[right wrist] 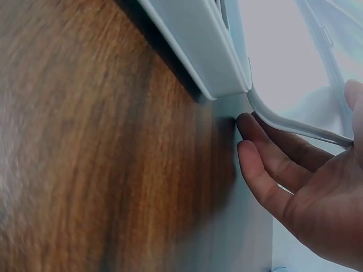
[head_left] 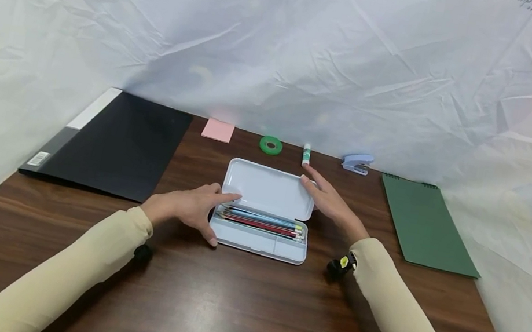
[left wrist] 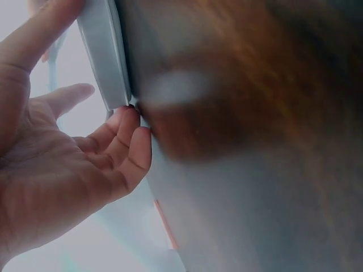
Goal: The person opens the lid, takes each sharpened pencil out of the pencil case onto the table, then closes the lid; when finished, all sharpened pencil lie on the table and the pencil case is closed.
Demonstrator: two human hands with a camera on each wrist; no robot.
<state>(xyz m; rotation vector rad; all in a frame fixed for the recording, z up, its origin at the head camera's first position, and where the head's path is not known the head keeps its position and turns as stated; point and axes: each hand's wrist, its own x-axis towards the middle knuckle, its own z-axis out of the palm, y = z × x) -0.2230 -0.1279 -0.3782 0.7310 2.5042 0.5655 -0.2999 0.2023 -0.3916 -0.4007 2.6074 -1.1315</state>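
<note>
A white pencil case lies open on the table, its lid tilted back and its tray toward me. Several pencils, blue and dark red among them, lie lengthwise in the tray's back compartment. My left hand holds the case's left end, thumb at the near corner, index finger reaching over the lid's lower left. In the left wrist view its other fingers curl by the case's end. My right hand holds the lid's right edge, thumb on the inner side; the right wrist view shows fingers behind the lid.
A black folder lies at left, a green spiral pad at right. Along the back stand or lie pink sticky notes, green tape, a glue stick and a blue stapler. White sheeting walls the table.
</note>
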